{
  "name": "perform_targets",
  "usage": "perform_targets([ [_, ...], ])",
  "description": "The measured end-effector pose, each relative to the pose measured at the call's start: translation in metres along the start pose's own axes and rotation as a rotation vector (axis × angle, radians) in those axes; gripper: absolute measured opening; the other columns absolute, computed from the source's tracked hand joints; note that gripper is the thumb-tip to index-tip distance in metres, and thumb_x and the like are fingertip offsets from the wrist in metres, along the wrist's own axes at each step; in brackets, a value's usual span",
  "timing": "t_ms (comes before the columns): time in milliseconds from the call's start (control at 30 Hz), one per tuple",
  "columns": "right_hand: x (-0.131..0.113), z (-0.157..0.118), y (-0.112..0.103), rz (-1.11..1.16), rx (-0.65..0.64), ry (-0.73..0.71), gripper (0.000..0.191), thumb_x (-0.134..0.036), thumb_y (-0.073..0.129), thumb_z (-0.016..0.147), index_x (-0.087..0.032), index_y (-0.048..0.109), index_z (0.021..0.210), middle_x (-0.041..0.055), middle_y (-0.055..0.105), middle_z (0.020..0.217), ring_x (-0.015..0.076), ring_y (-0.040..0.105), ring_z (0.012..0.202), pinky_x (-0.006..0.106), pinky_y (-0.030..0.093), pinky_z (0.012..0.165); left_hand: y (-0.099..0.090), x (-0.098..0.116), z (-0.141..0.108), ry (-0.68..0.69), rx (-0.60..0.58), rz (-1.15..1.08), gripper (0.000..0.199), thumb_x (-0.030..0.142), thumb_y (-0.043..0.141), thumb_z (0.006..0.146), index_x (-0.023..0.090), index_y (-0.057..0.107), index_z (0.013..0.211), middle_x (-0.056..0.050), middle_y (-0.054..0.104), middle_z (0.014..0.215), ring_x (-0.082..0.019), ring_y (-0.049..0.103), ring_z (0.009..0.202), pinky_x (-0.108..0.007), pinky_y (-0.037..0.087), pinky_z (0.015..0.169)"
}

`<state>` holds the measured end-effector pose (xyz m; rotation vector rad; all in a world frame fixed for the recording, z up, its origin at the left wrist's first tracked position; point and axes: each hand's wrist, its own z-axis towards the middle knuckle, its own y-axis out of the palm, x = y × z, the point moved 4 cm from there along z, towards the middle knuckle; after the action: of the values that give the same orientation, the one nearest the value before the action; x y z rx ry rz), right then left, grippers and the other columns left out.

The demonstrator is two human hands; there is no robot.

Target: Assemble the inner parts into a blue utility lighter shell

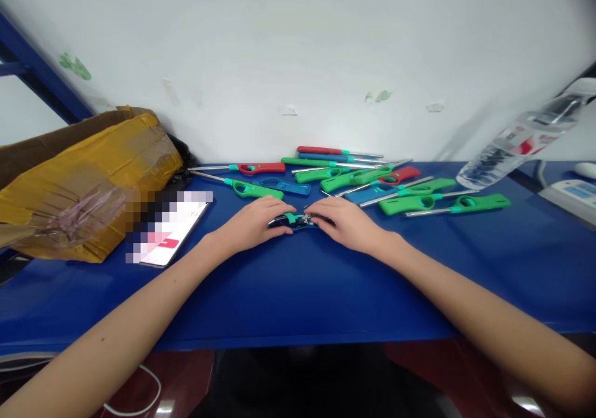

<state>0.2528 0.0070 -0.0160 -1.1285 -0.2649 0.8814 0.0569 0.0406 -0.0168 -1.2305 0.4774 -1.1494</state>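
Between my two hands, low over the blue table, is a long-nosed lighter [303,220] with its inner parts exposed. A blue casing edge, a bright green trigger piece and small dark and metal parts show. My left hand [251,224] curls its fingers and thumb around the left end, by the metal rod. My right hand [350,224] pinches the right end, its fingertips over the small parts. Both palms hide much of the lighter. Just behind the hands lie a green lighter [261,190] and a blue lighter [291,186].
Several red, blue and green lighters [407,204] lie heaped along the wall. A phone [179,231] and a taped cardboard box [84,188] are at left. A tilted water bottle [516,141] and a white device [575,197] stand at right. The table's front edge [302,341] is near me.
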Motion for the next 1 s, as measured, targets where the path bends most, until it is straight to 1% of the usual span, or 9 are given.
perform_targets([
  [167,0.0,-0.004,0.0,0.018,0.023,0.045,0.026,-0.015,0.052,0.094,-0.015,0.068,0.114,0.0115,0.073,0.108,0.0245,0.067,0.1,0.043,0.055,0.09,-0.003,0.003,0.0,-0.012,0.039,0.017,0.04,0.039,0.064,0.091,0.019,0.06,0.125,-0.012,0.066,0.117,-0.025,0.062,0.11,-0.04,0.053,0.093],
  [333,-0.001,-0.006,0.0,0.025,0.028,0.033,0.026,-0.014,0.051,0.093,-0.014,0.067,0.114,0.0121,0.073,0.108,0.0253,0.067,0.1,0.045,0.055,0.09,-0.004,0.009,-0.005,-0.047,0.199,0.122,0.02,0.028,0.059,0.094,0.019,0.069,0.108,-0.009,0.069,0.106,-0.022,0.064,0.101,-0.036,0.054,0.088],
  [433,0.0,-0.006,0.002,0.029,0.028,0.034,0.026,-0.014,0.051,0.094,-0.013,0.067,0.114,0.0123,0.073,0.108,0.0255,0.066,0.099,0.044,0.055,0.089,0.0,0.006,-0.003,-0.066,0.213,0.142,0.015,0.027,0.062,0.092,0.02,0.072,0.101,-0.007,0.071,0.101,-0.021,0.066,0.094,-0.033,0.054,0.083],
  [567,0.001,-0.007,0.004,0.028,0.044,0.041,0.026,-0.015,0.051,0.094,-0.015,0.068,0.114,0.0113,0.073,0.107,0.0255,0.066,0.099,0.043,0.055,0.088,0.0,0.002,-0.001,-0.118,0.164,0.153,0.022,0.031,0.065,0.09,0.019,0.072,0.107,-0.008,0.07,0.107,-0.023,0.065,0.099,-0.034,0.053,0.087],
  [667,0.002,-0.008,0.006,0.025,0.049,0.053,0.026,-0.016,0.051,0.095,-0.015,0.068,0.114,0.0113,0.073,0.109,0.0257,0.066,0.1,0.044,0.055,0.09,-0.01,-0.001,-0.008,-0.16,0.068,0.166,0.043,0.038,0.068,0.088,0.019,0.063,0.126,-0.012,0.064,0.124,-0.028,0.06,0.115,-0.04,0.049,0.097],
  [700,0.003,-0.009,0.007,0.027,0.051,0.059,0.026,-0.016,0.05,0.095,-0.015,0.068,0.114,0.0113,0.072,0.11,0.0257,0.066,0.101,0.044,0.055,0.09,-0.014,-0.003,-0.012,-0.188,0.01,0.156,0.047,0.04,0.069,0.087,0.019,0.061,0.128,-0.012,0.063,0.126,-0.028,0.059,0.115,-0.039,0.049,0.096],
  [767,0.004,-0.01,0.008,0.035,0.056,0.068,0.026,-0.016,0.05,0.095,-0.016,0.068,0.114,0.0109,0.072,0.111,0.0255,0.066,0.102,0.044,0.056,0.09,-0.022,-0.007,-0.02,-0.257,-0.088,0.136,0.045,0.041,0.068,0.087,0.02,0.062,0.126,-0.01,0.066,0.121,-0.027,0.062,0.108,-0.036,0.051,0.089],
  [867,0.005,-0.011,0.009,0.055,0.063,0.065,0.026,-0.017,0.049,0.096,-0.017,0.068,0.114,0.0103,0.072,0.111,0.0252,0.066,0.102,0.044,0.056,0.091,-0.03,-0.011,-0.029,-0.328,-0.162,0.132,0.024,0.034,0.061,0.091,0.021,0.069,0.11,-0.006,0.07,0.1,-0.022,0.065,0.089,-0.031,0.049,0.076],
  [1000,0.005,-0.012,0.008,0.07,0.059,0.035,0.027,-0.017,0.049,0.096,-0.018,0.067,0.115,0.01,0.072,0.112,0.0248,0.066,0.103,0.044,0.056,0.091,-0.033,-0.011,-0.029,-0.319,-0.183,0.114,0.018,0.029,0.056,0.093,0.021,0.069,0.104,-0.005,0.068,0.098,-0.02,0.063,0.084,-0.029,0.047,0.072],
])
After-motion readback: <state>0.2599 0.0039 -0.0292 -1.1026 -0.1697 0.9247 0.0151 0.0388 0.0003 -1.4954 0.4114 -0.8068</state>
